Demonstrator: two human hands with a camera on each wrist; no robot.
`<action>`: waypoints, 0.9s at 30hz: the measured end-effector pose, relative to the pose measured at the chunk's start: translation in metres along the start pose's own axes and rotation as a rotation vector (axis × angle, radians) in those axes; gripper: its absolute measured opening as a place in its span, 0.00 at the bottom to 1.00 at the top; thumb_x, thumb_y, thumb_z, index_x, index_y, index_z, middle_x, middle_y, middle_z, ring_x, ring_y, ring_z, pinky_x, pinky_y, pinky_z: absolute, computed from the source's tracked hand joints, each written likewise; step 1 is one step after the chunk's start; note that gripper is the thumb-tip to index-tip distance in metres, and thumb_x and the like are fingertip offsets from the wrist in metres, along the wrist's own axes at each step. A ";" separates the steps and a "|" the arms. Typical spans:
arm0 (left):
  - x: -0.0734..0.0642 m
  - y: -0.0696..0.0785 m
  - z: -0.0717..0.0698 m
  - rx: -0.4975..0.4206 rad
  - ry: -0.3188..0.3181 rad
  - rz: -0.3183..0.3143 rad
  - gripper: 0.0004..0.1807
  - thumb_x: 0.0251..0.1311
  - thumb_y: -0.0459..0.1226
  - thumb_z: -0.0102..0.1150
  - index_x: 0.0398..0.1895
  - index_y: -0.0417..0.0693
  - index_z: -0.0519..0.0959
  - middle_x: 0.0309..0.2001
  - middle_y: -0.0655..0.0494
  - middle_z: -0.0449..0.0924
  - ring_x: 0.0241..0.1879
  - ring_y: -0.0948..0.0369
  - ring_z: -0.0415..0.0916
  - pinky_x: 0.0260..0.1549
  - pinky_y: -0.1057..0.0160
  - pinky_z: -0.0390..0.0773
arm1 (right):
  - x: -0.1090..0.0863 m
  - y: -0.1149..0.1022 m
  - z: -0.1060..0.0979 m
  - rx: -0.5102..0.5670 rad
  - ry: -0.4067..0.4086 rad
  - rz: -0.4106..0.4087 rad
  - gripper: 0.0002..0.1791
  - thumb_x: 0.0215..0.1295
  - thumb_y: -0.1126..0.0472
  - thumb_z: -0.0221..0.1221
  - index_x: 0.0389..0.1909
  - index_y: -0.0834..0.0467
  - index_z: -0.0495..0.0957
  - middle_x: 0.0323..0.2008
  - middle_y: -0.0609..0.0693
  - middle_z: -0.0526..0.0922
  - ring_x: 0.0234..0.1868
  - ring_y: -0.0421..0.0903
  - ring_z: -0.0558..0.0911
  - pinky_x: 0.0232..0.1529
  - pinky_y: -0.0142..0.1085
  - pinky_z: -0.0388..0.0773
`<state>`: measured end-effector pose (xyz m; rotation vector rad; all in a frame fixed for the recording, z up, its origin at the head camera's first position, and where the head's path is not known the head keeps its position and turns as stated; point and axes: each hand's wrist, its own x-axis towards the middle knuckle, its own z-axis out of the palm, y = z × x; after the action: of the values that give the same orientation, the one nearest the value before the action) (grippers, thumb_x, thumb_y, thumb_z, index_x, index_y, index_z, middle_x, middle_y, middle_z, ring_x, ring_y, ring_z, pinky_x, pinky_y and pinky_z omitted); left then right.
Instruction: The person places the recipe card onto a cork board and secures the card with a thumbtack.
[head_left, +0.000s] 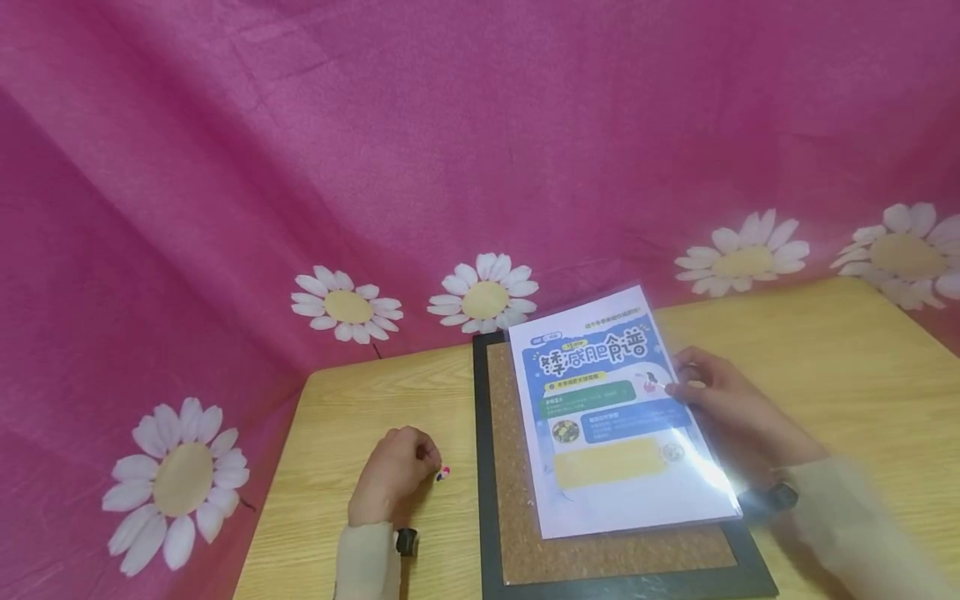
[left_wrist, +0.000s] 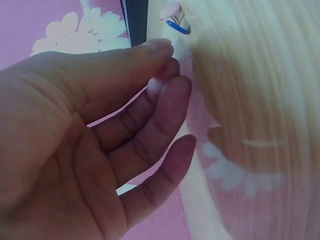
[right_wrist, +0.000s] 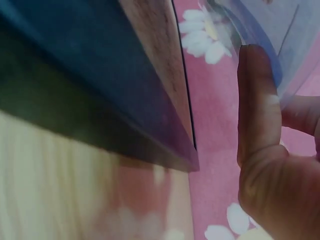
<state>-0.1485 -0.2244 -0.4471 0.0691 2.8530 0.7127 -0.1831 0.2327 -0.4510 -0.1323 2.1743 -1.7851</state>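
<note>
pinching the right edge of a printed sheet (head_left: 600,508) between thumb and fingers, the right hand (head_left: 716,400) holds the page slightly askew over a corkboard (head_left: 637,554) with a dark frame (head_left: 492,508) on a wooden table (head_left: 330,425). whether its lower edge touches the board cannot be told. to the left of the board, the left hand (head_left: 396,468) bends its fingers inward, thumb and forefinger tips together; a pale spot shows among them, but whether it is a held thing or a nail is unclear. just beyond those fingertips lie small pins, one with a pink head (left_wrist: 170,11), another with a blue one (left_wrist: 177,27).

the glare suggests a glossy plastic covering: likely light, a little springy, and slick, prone to slide or crease if squeezed hard. a flat pinch at an edge or corner, clear of the print, should serve best.
</note>
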 end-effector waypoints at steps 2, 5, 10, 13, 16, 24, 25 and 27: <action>0.000 -0.001 0.000 0.004 0.011 0.000 0.10 0.61 0.28 0.65 0.24 0.49 0.86 0.27 0.59 0.82 0.31 0.62 0.72 0.34 0.63 0.73 | 0.002 0.001 0.004 -0.034 -0.005 -0.004 0.19 0.78 0.58 0.57 0.59 0.63 0.64 0.53 0.65 0.78 0.43 0.51 0.89 0.43 0.43 0.89; -0.001 -0.002 -0.001 0.002 0.031 0.011 0.10 0.60 0.28 0.65 0.25 0.49 0.86 0.27 0.59 0.82 0.30 0.62 0.72 0.33 0.63 0.73 | 0.004 0.001 0.007 -0.112 -0.003 -0.009 0.20 0.78 0.56 0.57 0.60 0.62 0.64 0.56 0.67 0.78 0.43 0.51 0.90 0.43 0.40 0.88; -0.002 -0.002 -0.003 -0.001 0.058 0.016 0.09 0.60 0.28 0.65 0.25 0.49 0.86 0.27 0.59 0.82 0.31 0.62 0.72 0.34 0.63 0.74 | 0.002 0.000 0.012 -0.010 -0.044 0.103 0.24 0.78 0.52 0.57 0.64 0.59 0.60 0.57 0.66 0.78 0.47 0.55 0.89 0.46 0.45 0.88; -0.002 -0.003 -0.003 -0.007 0.068 0.012 0.09 0.61 0.29 0.65 0.25 0.50 0.86 0.27 0.59 0.82 0.31 0.62 0.72 0.34 0.63 0.74 | 0.002 0.001 0.016 0.021 -0.052 0.139 0.25 0.78 0.52 0.57 0.64 0.58 0.59 0.56 0.65 0.78 0.47 0.56 0.89 0.47 0.46 0.88; -0.001 -0.001 -0.003 -0.008 0.099 0.021 0.09 0.63 0.30 0.65 0.27 0.51 0.86 0.27 0.60 0.82 0.31 0.62 0.73 0.35 0.63 0.75 | 0.004 0.002 0.018 -0.012 -0.043 0.163 0.22 0.78 0.55 0.58 0.60 0.60 0.61 0.53 0.64 0.80 0.45 0.54 0.88 0.45 0.44 0.88; 0.000 0.013 -0.007 0.003 0.261 0.144 0.05 0.64 0.35 0.71 0.31 0.54 0.87 0.28 0.64 0.84 0.30 0.66 0.74 0.36 0.65 0.76 | 0.005 -0.004 0.015 -0.425 0.037 0.101 0.19 0.71 0.57 0.64 0.52 0.66 0.72 0.41 0.59 0.85 0.35 0.49 0.85 0.36 0.40 0.83; 0.000 0.014 -0.007 0.002 0.282 0.154 0.04 0.63 0.35 0.72 0.31 0.54 0.87 0.29 0.64 0.84 0.30 0.67 0.74 0.36 0.65 0.76 | 0.005 -0.006 0.014 -0.479 0.041 0.089 0.20 0.70 0.56 0.65 0.51 0.66 0.73 0.40 0.58 0.85 0.34 0.48 0.84 0.36 0.39 0.82; 0.001 0.017 -0.008 -0.002 0.328 0.180 0.03 0.62 0.36 0.73 0.32 0.54 0.88 0.29 0.64 0.85 0.30 0.67 0.75 0.36 0.64 0.78 | 0.006 -0.008 0.014 -0.563 0.045 0.071 0.21 0.68 0.55 0.67 0.50 0.66 0.74 0.37 0.57 0.85 0.33 0.46 0.83 0.36 0.38 0.80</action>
<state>-0.1507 -0.2130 -0.4323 0.2320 3.1884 0.8310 -0.1855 0.2164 -0.4462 -0.1409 2.6183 -1.1054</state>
